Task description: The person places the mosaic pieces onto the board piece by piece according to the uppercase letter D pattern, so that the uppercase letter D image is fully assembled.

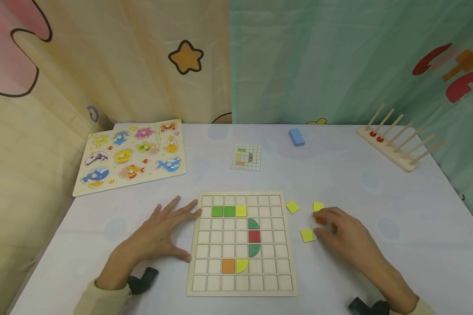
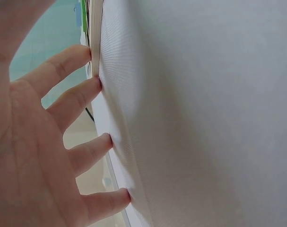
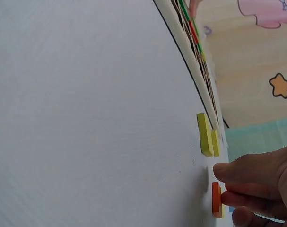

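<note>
A square wooden grid board (image 1: pixel 242 292) lies on the table, with green, yellow, red and orange tiles set in some cells. My left hand (image 1: pixel 157 234) rests beside its left edge, fingers spread, thumb and a fingertip touching the frame; in the left wrist view fingertips (image 2: pixel 93 85) meet the board's side. Right of the board, my right hand (image 1: pixel 348 238) hovers low with fingers bent over an orange tile (image 3: pixel 216 200). A fingertip touches or nearly touches that tile, and the thumb is apart from it. Yellow square tiles (image 1: pixel 307 235) lie around this hand, one partly hidden behind it.
A small pattern card (image 1: pixel 246 158) lies beyond the board, with a blue block (image 1: pixel 297 137) to its right. An animal peg puzzle (image 1: pixel 132 155) is at the back left. A wooden peg rack (image 1: pixel 390 151) with red beads stands at the back right.
</note>
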### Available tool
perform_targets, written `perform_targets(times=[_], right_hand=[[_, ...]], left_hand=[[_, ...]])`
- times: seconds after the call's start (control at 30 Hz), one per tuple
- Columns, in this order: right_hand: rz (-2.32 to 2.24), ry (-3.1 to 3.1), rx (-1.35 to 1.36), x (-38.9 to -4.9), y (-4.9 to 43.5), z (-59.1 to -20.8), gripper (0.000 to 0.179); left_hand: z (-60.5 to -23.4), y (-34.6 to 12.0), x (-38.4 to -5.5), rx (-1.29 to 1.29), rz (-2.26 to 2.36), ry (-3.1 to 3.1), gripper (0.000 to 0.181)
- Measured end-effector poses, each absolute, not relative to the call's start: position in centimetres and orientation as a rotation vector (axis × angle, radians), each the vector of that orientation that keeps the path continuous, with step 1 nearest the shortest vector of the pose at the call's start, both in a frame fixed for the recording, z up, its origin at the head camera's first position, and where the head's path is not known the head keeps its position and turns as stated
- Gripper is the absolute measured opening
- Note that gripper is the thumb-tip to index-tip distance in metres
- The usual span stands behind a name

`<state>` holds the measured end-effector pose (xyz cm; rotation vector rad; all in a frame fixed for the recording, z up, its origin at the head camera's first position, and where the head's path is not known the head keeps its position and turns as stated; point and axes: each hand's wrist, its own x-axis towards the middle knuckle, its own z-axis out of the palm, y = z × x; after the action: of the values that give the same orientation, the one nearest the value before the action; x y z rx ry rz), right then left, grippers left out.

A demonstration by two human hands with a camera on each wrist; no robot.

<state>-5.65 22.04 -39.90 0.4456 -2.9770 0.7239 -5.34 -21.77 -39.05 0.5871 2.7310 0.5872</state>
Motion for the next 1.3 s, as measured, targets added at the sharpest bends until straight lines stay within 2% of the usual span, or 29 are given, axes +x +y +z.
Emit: perform_targets(times=[0.87, 1.3], right_hand=[[0.678, -2.971, 0.38, -5.8, 24.0, -40.0, 0.033], [0.74, -2.854, 0.498, -5.2, 21.3, -39.0, 0.028]], left_hand=[[-39.2, -21.7, -5.3, 0.561, 0.594, 2.72, 0.107], [-39.3, -21.7, -5.4, 0.567, 0.596, 2.723, 0.109]])
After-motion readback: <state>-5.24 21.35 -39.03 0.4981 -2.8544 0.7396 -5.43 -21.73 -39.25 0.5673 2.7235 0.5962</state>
